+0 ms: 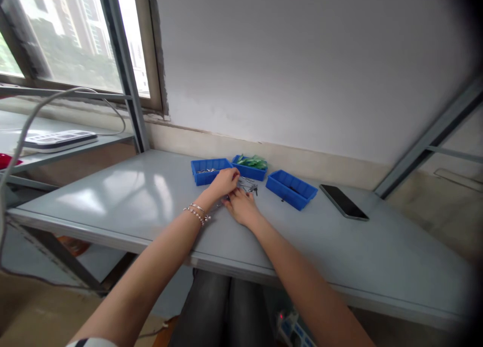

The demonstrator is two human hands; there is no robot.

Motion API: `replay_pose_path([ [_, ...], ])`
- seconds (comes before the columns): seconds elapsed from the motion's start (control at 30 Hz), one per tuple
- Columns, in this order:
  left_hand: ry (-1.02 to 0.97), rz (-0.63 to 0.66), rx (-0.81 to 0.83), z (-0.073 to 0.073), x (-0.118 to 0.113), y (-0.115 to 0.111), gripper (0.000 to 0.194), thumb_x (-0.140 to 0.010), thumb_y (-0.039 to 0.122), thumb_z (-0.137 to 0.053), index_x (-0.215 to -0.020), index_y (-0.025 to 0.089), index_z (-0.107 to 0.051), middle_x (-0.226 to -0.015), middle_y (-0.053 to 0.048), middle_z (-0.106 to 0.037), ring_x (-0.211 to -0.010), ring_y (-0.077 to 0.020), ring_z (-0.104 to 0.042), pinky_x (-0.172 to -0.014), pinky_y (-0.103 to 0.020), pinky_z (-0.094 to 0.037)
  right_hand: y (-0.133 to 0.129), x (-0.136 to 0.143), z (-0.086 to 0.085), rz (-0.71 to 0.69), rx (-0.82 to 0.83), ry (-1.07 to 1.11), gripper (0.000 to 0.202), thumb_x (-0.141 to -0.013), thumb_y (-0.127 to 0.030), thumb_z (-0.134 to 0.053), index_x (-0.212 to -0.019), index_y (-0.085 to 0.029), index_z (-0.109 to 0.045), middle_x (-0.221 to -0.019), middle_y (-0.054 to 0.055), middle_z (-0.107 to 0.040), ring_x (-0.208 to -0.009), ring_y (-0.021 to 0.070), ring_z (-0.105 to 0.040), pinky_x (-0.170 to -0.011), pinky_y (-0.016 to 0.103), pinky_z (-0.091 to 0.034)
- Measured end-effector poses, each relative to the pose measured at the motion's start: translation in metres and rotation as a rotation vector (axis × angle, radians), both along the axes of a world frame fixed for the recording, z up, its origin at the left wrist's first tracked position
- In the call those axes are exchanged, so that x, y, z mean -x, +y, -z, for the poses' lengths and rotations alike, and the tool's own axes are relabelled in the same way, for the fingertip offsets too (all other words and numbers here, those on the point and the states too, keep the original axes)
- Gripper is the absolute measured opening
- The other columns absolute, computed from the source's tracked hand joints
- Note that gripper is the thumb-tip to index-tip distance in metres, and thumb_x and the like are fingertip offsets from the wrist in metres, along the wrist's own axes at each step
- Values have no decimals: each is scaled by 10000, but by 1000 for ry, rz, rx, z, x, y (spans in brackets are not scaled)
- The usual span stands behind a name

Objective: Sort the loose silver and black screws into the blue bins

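Item: small cluster of thin silver metal clips, lying on your grey metal table, just in front of the gap between the left blue plastic tray and the middle blue plastic tray holding green pieces.

Position: at 12 o'clock from your right hand, at 3 o'clock from your left hand. Long axis too small to read.

Hands: close together, fingertips touching the cluster; whether either is pinching a clip, you cannot tell. Left hand nearer.

Also present: third blue plastic tray at 3 o'clock; black smartphone beyond it.
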State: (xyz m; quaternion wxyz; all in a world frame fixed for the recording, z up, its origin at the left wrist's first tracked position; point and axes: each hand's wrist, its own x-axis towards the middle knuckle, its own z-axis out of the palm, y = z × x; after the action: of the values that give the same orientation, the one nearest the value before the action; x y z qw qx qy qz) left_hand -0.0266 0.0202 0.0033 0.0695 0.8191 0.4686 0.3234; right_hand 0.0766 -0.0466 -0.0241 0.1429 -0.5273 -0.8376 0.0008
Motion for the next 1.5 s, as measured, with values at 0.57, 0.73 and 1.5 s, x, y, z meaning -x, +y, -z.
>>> replay_pose_path([
  [0.57,286,16,146,35,-21,7,474,-871,485,-248,-1120,184,-517,-1263,-140,-433,-1185,-268,-370,-956,-493,-300,24,-73,-14,725,-323,476,213,-750,-154,-420,-764,-160,-632,-745,116,-576,-727,216,-528,-622,325,-371],
  [0.73,276,63,161,30,-25,-1,473,-875,463,-251,-1128,155,-506,-1214,-134,-482,-1129,-252,-436,-962,-439,-317,21,-69,-13,701,-305,379,191,-740,-151,-442,-782,-145,-629,-810,151,-567,-783,242,-531,-622,337,-385],
  [1.5,245,179,3,24,-26,-6,263,-735,111,-519,-981,145,-606,-946,-91,-600,-916,-203,-534,-834,-310,-420,20,-65,-13,680,-44,241,226,-794,-197,-450,-956,-160,-604,-1010,120,-531,-989,251,-465,-762,343,-379],
])
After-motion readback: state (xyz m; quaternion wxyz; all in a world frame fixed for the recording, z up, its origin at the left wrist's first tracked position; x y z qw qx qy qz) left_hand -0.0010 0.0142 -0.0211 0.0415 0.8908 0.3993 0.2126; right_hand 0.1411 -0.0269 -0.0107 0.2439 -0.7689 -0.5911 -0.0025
